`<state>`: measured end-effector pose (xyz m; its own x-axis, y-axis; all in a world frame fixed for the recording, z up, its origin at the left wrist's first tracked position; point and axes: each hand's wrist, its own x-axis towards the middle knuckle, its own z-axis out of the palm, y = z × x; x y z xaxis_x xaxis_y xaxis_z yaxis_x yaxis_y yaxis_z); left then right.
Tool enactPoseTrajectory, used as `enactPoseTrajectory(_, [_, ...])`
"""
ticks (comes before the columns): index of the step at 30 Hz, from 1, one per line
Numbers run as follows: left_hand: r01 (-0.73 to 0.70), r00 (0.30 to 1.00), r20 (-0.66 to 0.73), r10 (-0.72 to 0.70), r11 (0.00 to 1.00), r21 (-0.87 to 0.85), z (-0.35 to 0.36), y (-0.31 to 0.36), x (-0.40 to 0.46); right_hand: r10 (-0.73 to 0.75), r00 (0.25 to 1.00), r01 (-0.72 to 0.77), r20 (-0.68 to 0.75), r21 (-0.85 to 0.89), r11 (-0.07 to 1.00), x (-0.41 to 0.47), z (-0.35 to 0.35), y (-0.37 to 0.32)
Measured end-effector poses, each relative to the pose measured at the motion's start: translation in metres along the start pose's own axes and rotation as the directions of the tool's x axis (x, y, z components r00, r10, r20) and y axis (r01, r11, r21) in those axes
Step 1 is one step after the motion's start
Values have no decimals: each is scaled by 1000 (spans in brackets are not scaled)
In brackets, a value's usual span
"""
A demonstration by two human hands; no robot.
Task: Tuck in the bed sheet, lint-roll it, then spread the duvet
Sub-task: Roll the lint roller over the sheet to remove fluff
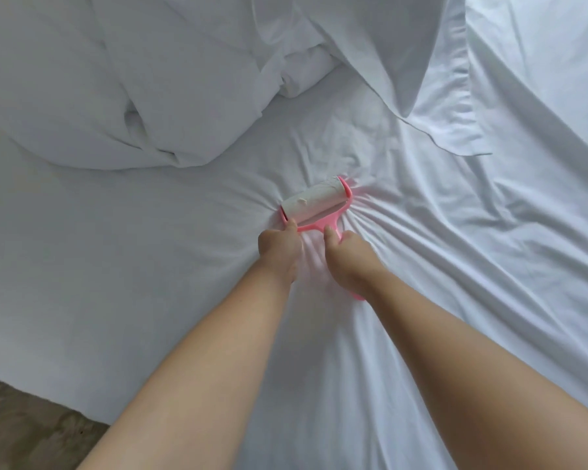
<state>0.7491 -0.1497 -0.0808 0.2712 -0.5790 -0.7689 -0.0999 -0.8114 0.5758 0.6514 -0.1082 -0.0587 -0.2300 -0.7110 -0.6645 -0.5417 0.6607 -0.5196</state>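
A pink lint roller [314, 202] with a white sticky roll lies pressed into the white bed sheet [133, 259] at the middle of the bed, and the sheet bunches in radiating creases around it. My right hand [348, 257] grips the roller's pink handle, whose end pokes out below my wrist. My left hand [279, 245] has its fingers curled at the left end of the pink frame, touching it. The white duvet [92, 83] lies crumpled in a heap at the far left of the bed.
A white pillowcase or folded sheet layer [455, 96] lies at the far right, its hem overlapping the sheet. The bed's near-left edge drops to a brown floor [24, 422] at the bottom left.
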Motion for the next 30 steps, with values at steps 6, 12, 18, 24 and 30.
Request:
enactPoseTrajectory(6, [-33, 999, -10, 33, 999, -24, 2, -5, -7, 14, 999, -21, 40, 178, 984, -21, -13, 3])
enactPoseTrajectory(12, [2, 1000, -26, -2, 1000, -16, 7, -45, -45, -32, 999, 33, 35, -43, 999, -51, -8, 44])
enactPoseTrajectory(18, [113, 993, -32, -114, 993, -44, 20, -93, -99, -64, 997, 68, 46, -71, 995, -96, -12, 101])
enactPoseTrajectory(24, [160, 986, -22, -163, 980, -115, 36, -145, -141, -59, 997, 63, 52, -79, 995, -133, -13, 157])
enactPoseTrajectory(30, [149, 989, 3, -149, 982, -116, 39, -172, -160, -68, 997, 72, 45, -101, 992, -157, -13, 185])
